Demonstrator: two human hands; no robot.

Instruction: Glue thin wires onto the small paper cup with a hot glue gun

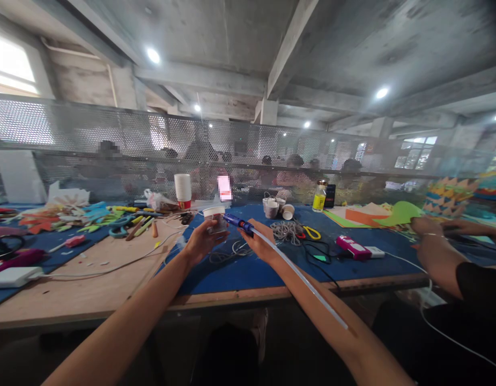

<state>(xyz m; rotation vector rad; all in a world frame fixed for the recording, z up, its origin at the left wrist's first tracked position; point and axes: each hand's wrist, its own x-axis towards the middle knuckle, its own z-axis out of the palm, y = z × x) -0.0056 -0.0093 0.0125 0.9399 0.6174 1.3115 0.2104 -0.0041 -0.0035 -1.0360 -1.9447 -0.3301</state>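
Note:
My left hand [201,240] is wrapped round a small clear cup with a white rim [215,219], held just above the blue mat [248,271]. My right hand [259,244] grips a blue glue gun [237,222] whose long translucent glue stick [300,273] runs back along my forearm. The gun's tip points at the cup's side and sits close to it. Grey cord [288,231] lies coiled on the mat just beyond my right hand.
A stack of paper cups [183,190], small white cups [272,206], a yellow-labelled bottle [319,196], yellow-handled scissors [311,232], a pink tool [352,247] and coloured paper [364,215] lie about the wooden table [90,284]. Another person's hands [428,236] work at the right. A mesh fence stands behind.

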